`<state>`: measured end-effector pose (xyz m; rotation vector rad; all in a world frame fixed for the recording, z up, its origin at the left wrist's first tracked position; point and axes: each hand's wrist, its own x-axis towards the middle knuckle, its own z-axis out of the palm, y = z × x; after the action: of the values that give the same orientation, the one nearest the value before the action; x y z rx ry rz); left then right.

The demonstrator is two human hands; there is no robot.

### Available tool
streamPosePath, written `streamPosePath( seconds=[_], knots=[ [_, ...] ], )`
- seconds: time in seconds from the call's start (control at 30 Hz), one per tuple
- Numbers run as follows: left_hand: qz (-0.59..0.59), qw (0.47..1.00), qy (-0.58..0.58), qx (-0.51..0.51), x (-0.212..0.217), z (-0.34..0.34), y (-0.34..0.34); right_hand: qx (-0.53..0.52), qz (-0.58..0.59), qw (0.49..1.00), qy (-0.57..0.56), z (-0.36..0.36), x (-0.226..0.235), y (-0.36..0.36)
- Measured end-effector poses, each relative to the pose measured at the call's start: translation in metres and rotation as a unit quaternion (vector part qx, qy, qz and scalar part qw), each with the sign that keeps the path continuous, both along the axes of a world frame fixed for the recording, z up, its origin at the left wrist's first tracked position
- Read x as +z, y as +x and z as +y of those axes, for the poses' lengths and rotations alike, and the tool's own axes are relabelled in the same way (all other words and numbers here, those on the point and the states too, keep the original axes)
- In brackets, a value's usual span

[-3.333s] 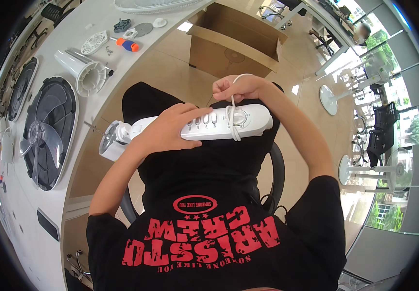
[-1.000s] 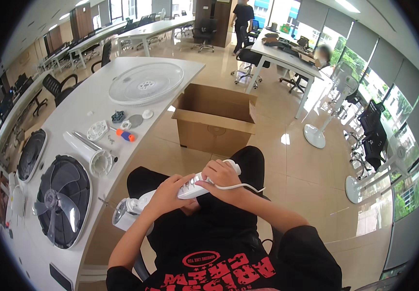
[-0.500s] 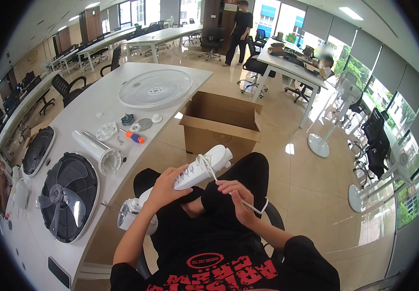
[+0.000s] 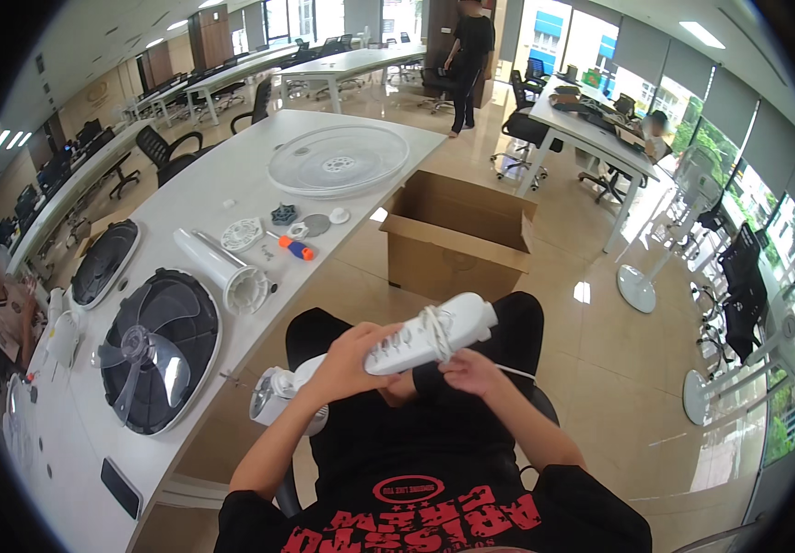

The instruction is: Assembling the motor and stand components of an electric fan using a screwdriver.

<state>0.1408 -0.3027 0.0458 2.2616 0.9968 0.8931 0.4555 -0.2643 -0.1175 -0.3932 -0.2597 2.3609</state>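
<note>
Across my lap lies a white fan body point(image 4: 467, 319) with a row of buttons, its motor end point(image 4: 276, 398) near the table edge. My left hand point(image 4: 358, 361) is wrapped round its middle. A white power cord point(image 4: 437, 334) is wound round the body near its far right end. My right hand point(image 4: 471, 371) is just below that winding, fingers pinched on the cord; a loose stretch of it runs out to the right behind the hand.
On the white table point(image 4: 232, 175) at left lie a round clear grille point(image 4: 338, 158), a white tube point(image 4: 218, 267), an orange-and-blue screwdriver point(image 4: 296, 247), a black grille with fan blades point(image 4: 160, 350) and a phone point(image 4: 121, 487). An open cardboard box point(image 4: 453, 263) stands ahead.
My right hand has come in from the loose cord to the winding on the fan body. The cord's trailing end is drawn in. The whole view has shifted, with everything sitting further right.
</note>
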Motion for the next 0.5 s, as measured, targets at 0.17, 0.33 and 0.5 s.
streamPosePath(
  seconds=[0.17, 0.33, 0.5],
  knots=[
    [0.037, 0.998, 0.01, -0.058, -0.008, -0.011, 0.012, 0.145, 0.023, 0.969, 0.2, 0.055, 0.05, 0.013],
    [0.063, 0.995, 0.018, -0.075, -0.018, -0.022, 0.019, 0.239, -0.281, 0.884, 0.288, 0.051, 0.148, -0.013],
    [0.1, 0.988, 0.005, -0.119, -0.024, -0.036, 0.031, 0.242, -0.314, 0.867, 0.302, 0.109, 0.124, 0.007]
  ],
)
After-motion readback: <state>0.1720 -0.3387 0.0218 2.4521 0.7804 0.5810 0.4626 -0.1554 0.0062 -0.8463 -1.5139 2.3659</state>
